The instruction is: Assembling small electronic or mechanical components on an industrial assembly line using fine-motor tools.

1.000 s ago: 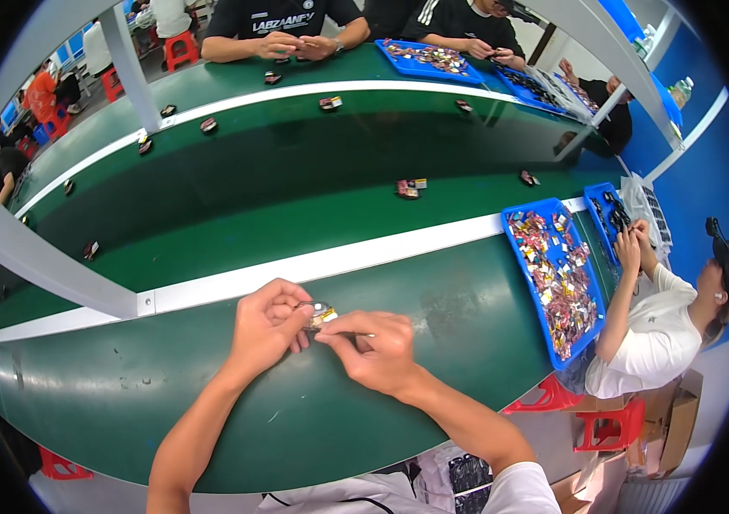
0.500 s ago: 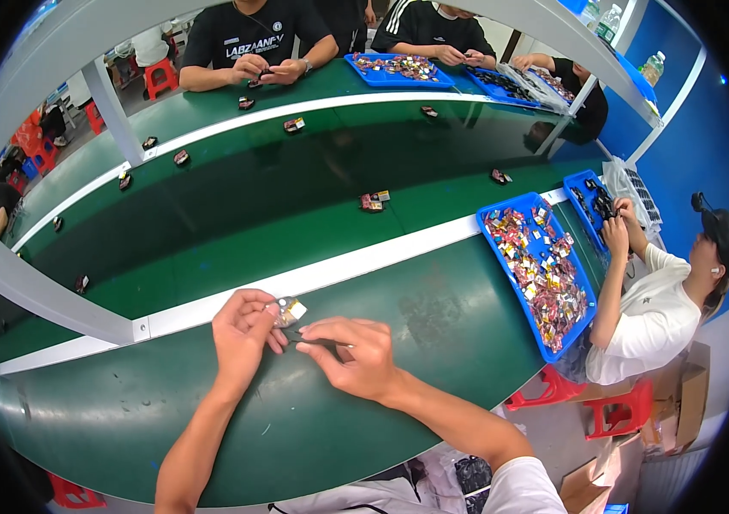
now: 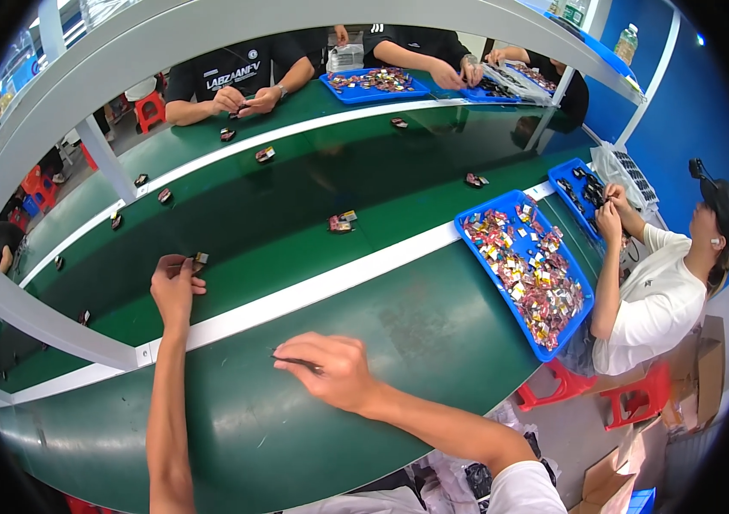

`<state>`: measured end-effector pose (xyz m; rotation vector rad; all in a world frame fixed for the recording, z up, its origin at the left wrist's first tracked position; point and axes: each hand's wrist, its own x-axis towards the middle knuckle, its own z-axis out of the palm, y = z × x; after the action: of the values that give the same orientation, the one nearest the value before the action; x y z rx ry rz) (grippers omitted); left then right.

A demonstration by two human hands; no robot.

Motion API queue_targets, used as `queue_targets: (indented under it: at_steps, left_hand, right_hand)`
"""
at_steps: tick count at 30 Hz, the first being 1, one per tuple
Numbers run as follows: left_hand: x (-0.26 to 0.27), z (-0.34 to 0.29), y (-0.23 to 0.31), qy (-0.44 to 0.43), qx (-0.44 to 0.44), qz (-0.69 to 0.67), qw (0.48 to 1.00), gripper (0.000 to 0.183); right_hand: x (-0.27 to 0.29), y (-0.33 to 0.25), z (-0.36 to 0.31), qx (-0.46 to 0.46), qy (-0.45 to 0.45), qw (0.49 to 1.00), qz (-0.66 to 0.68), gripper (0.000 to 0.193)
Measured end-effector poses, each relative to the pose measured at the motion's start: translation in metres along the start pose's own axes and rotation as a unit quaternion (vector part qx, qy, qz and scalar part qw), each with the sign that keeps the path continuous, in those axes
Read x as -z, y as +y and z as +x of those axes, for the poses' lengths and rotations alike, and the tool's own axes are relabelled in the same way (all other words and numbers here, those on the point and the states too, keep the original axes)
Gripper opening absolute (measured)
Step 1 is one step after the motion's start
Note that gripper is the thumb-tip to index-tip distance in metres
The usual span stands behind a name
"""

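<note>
My left hand (image 3: 176, 287) reaches over the dark green belt, its fingertips closed on a small dark part with a pale tag (image 3: 200, 259). Most of that part is hidden by the fingers, so I cannot tell whether it touches the belt. Above the near green worktop (image 3: 364, 325), my right hand (image 3: 330, 364) is closed around a slim dark pointed tool that looks like tweezers (image 3: 297, 361). Its thin tip sticks out to the left of the fingers. A similar part with a yellow and white tag (image 3: 342, 222) lies on the belt, to the right of my left hand.
A blue tray (image 3: 465, 248) heaped with small tagged parts stands right of my hands. Beyond it, a person in white (image 3: 647, 291) handles black pieces over another blue tray (image 3: 559, 176). A white rail (image 3: 339, 278) divides worktop and belt; a white post (image 3: 47, 317) rises at left. More people work opposite.
My left hand has moved away from my right hand, forward and left across the white rail, carrying the tagged part. My right hand stays over the worktop with the slim tool.
</note>
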<state>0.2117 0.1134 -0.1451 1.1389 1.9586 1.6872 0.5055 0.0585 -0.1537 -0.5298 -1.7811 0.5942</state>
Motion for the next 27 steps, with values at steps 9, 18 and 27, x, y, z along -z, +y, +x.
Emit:
queue_targets:
  at_steps: [9, 18, 27]
  left_hand:
    - [0.026, 0.023, -0.016, 0.006, -0.011, 0.127, 0.992, 0.015]
    - [0.011, 0.01, 0.003, 0.088, -0.217, 0.237, 0.943, 0.021]
    - [-0.071, -0.004, 0.043, -0.25, 0.012, -0.019, 0.968, 0.022]
  right_hand:
    - [0.001, -0.001, -0.005, -0.039, -0.015, 0.999, 0.012, 0.01]
    - [-0.006, -0.002, -0.01, -0.056, -0.041, 0.996, 0.052, 0.012]
    - [-0.005, -0.003, -0.009, -0.065, -0.061, 0.994, 0.066, 0.011]
